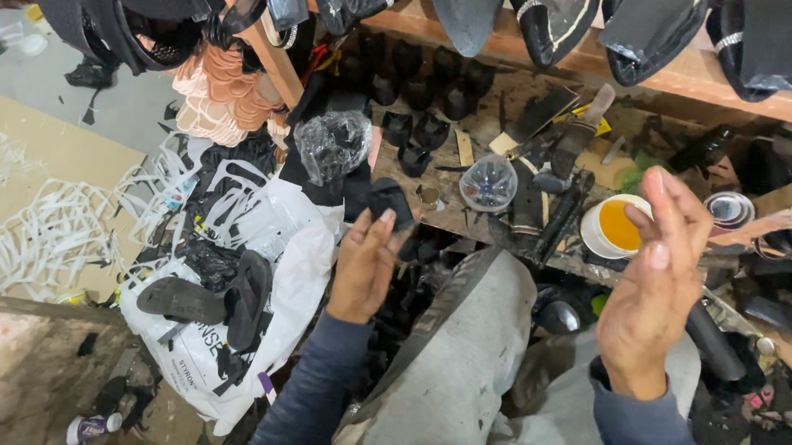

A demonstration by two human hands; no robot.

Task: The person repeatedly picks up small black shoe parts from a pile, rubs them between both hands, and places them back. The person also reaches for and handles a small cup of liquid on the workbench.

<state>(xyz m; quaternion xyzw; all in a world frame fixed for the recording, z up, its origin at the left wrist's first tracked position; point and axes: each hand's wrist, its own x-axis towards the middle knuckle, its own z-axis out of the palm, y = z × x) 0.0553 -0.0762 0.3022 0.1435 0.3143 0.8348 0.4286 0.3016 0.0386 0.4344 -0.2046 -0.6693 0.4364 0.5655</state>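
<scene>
Fingertips of my left hand (365,266) pinch a small black heel block (391,201) by its lower edge, thumb on one side and fingers behind it, raised just over the front lip of the workbench (472,222). I judge the block light, stiff and smooth-faced, so a pinch across its flat sides should hold better than one on the tapered end; I cannot tell from here whether it is plastic or wood. My right hand (656,279) is spread and holds nothing, palm turned inward, fingers straight, hovering just beside the white pot of amber glue (615,225). Between the two hands my grey-clad knee (461,352) fills the lap space. Room is tight: the bench edge is crowded with a clear plastic cup (488,183), dark tools and more black heels (414,129), and a wooden shelf of black shoes (548,16) hangs close above. To my left a white sack (215,331) carries black soles, leaving little open floor.
</scene>
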